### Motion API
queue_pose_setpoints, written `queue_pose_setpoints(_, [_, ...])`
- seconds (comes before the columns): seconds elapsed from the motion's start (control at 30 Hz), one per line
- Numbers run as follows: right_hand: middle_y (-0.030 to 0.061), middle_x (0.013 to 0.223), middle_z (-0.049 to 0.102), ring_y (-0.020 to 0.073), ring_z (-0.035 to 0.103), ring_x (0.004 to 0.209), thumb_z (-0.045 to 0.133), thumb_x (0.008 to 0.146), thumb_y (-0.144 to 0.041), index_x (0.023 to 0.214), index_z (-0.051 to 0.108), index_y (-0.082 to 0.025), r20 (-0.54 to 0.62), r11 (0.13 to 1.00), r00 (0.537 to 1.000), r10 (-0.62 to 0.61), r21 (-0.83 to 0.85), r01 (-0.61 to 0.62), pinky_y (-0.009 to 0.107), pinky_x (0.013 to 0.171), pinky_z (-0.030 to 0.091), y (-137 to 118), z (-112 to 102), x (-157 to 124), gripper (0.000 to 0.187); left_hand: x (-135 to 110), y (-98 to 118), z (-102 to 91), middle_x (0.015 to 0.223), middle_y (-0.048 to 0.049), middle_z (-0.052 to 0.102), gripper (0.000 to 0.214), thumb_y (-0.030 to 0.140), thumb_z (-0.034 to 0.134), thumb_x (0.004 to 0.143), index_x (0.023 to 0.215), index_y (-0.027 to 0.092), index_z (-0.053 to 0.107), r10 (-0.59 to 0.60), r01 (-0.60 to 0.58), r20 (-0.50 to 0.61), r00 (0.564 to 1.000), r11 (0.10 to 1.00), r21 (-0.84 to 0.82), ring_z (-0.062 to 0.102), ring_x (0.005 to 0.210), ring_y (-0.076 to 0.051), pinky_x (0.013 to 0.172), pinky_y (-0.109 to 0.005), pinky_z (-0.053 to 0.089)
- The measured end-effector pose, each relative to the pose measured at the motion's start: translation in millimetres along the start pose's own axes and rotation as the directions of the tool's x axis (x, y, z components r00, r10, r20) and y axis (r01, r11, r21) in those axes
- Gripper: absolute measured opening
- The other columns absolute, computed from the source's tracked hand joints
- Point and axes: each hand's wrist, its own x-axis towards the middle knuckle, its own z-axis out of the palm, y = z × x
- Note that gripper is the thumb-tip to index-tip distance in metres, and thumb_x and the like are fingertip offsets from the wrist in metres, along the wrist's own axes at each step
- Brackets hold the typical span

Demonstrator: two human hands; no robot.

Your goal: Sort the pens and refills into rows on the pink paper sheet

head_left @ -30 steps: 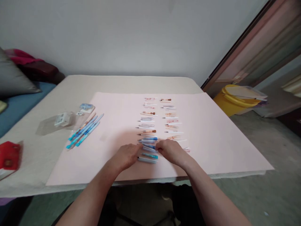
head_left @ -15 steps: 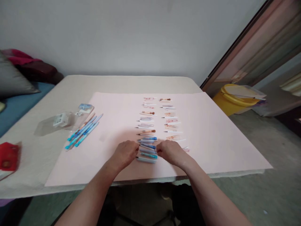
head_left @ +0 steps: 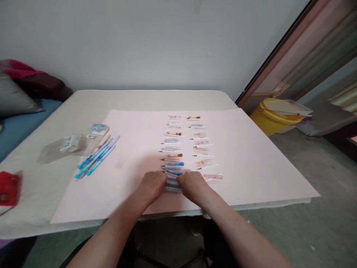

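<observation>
On a pink sheet (head_left: pixel 251 160) lie two columns of small pens and pen parts (head_left: pixel 173 149). Both my hands rest at the near end of the left column. My left hand (head_left: pixel 152 185) and my right hand (head_left: pixel 192 185) have curled fingers closed on the two ends of the blue and grey pens (head_left: pixel 172 183) lying between them. Which single pen each hand grips is hidden by the fingers. The right column of pinkish parts (head_left: pixel 201 147) lies just beyond my right hand, untouched.
A bundle of blue pens (head_left: pixel 96 156) lies at the sheet's left edge beside a clear plastic case (head_left: pixel 65 145) and a small blue packet (head_left: pixel 98 128). A red object (head_left: pixel 7 184) sits far left. A yellow bucket (head_left: pixel 272 119) stands on the floor at right.
Both hands have drawn closer together over the nearest pens, the right hand sliding left. A pink piece to the right of it is now uncovered.
</observation>
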Motion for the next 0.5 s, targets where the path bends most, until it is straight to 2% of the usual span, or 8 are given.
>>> queue_pose_setpoints(0.3, [0.0156,0.087,0.068,0.0260,0.065,0.086,0.046,0.077,-0.008,0.090,0.068,-0.015,-0.041,1.000,0.999,-0.028,-0.015,0.027,0.034,0.070,0.048,-0.1,1.4,0.9,0.027,-2.3,-1.8,-2.4,0.089,-0.0105,0.068,0.024,0.019,0.039,0.083,0.086,0.018,0.063,-0.002,0.002,0.009,1.000,1.000,-0.029,0.063,0.084,-0.024,0.071,-0.034,0.046])
queue_pose_setpoints(0.5, [0.0158,0.089,0.067,0.0262,0.064,0.088,0.045,0.079,-0.008,0.093,0.067,-0.016,-0.029,1.000,0.999,-0.022,-0.004,0.022,0.035,0.072,0.047,-0.2,3.1,1.8,0.027,-1.3,-4.9,1.0,0.089,-0.0092,0.068,0.024,0.019,0.039,0.082,0.086,0.019,0.063,0.010,-0.009,0.002,1.000,0.999,-0.041,0.063,0.084,-0.024,0.071,-0.035,0.046])
